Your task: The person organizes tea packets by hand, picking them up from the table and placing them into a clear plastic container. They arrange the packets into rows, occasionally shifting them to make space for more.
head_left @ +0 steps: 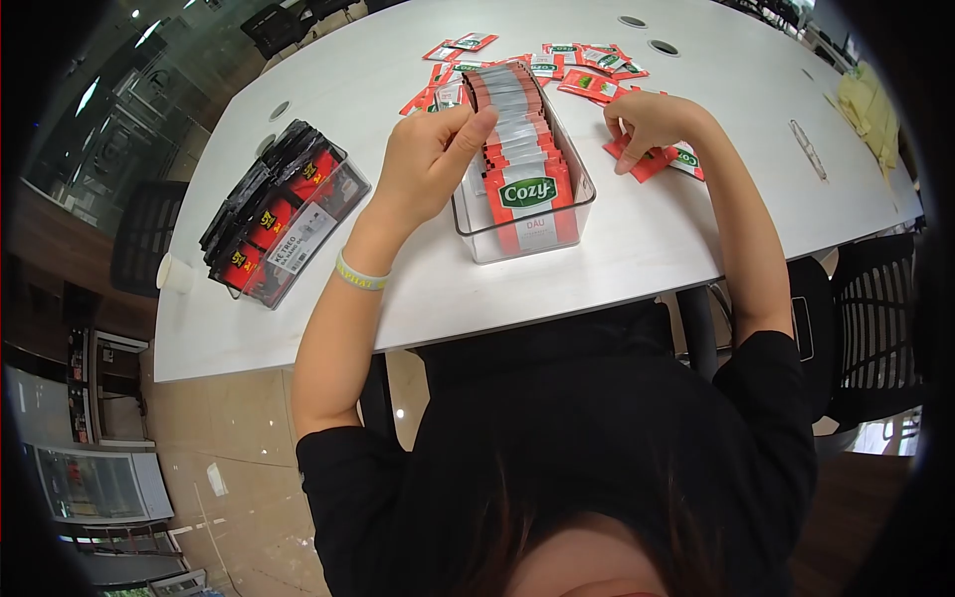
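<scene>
A clear plastic bin (589, 194) stands in front of me, packed with a row of red and white Cozy tea sachets (527, 194). Over its left side is my left hand (430, 154), fingers curled in and thumb reaching toward the sachets; what it grips, if anything, is hidden. To the right of the bin, my right hand (652, 121) pinches a red tea sachet (645, 164) just at the tabletop. Another Cozy sachet (687, 159) lies partly beneath that hand.
Loose Cozy sachets (597, 85) are scattered behind the bin. At left stands a second clear bin (353, 184) of black and red packets (274, 219), near a paper cup (175, 273). Yellow cloth (867, 114) and a clear-wrapped item (808, 149) lie at right on the white table (637, 269).
</scene>
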`<state>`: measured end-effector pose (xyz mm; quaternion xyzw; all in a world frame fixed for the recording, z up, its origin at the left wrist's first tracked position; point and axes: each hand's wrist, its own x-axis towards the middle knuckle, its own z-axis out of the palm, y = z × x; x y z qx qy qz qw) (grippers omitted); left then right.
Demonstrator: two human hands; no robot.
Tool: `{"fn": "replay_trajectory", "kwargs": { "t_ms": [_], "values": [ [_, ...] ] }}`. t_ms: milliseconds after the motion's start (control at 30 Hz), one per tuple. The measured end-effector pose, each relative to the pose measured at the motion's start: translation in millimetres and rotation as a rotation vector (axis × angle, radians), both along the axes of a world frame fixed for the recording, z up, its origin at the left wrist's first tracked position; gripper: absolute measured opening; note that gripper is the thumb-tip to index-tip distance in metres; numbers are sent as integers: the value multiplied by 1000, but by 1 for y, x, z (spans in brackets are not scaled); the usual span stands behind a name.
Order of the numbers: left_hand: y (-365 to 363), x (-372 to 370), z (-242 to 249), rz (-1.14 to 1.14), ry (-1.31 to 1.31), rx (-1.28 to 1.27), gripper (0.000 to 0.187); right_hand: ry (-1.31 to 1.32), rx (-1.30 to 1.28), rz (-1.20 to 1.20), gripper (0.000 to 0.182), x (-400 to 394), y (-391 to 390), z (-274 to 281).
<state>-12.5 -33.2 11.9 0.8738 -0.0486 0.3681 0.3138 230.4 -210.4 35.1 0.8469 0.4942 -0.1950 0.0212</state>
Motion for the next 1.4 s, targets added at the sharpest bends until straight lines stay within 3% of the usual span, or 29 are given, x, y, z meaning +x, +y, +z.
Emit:
{"fn": "replay_trajectory", "kwargs": {
  "t_ms": [133, 200, 267, 333, 400, 533, 667, 733, 767, 800, 867, 900, 967, 1200, 1267, 1400],
  "values": [
    [-2, 1, 0, -43, -51, 43, 57, 73, 145, 24, 43, 0, -3, 4],
    [-3, 1, 0, -58, -61, 34, 53, 390, 484, 146, 33, -7, -9, 15],
    [-7, 1, 0, -60, -59, -18, 46, 310, 469, 174, 27, -10, -5, 19],
    [-9, 2, 0, -62, -58, -69, 41, 582, 876, 311, 32, -21, -1, 15],
    [-11, 4, -2, -88, -30, -210, 32, 654, 879, 325, 35, -33, 0, 18],
    [-13, 4, -2, -95, -26, -333, 36, 680, 1017, 460, 35, -52, 0, 19],
    [-18, 4, 5, -133, -74, -599, 29, 581, 1004, 511, 37, -66, -4, 18],
    [-16, 1, 8, -162, -70, -697, 26, 614, 858, 506, 38, -68, -4, 17],
    [-10, -2, 10, -201, 85, -649, 24, 553, 775, 592, 40, -61, -4, 17],
    [-6, -5, 12, -240, 239, -598, 23, 589, 901, 559, 46, -65, -3, 14],
    [-7, -8, 14, -238, 313, -523, 25, 562, 1036, 549, 65, -64, 0, 9],
    [-9, -10, 16, -219, 319, -438, 24, 564, 1036, 549, 65, -62, 1, 10],
    [-9, -11, 19, -200, 324, -351, 24, 446, 971, 517, 63, -59, 1, 11],
    [5, -21, 30, -53, 416, -160, 23, 446, 1066, 373, 30, -53, 3, 16],
    [-2, -21, 29, -82, 508, -98, 22, 470, 1028, 276, 32, -40, 1, 19],
    [-14, -18, 26, -58, 577, -5, 26, 175, 906, 57, 37, -10, 2, 11]
  ]
}}
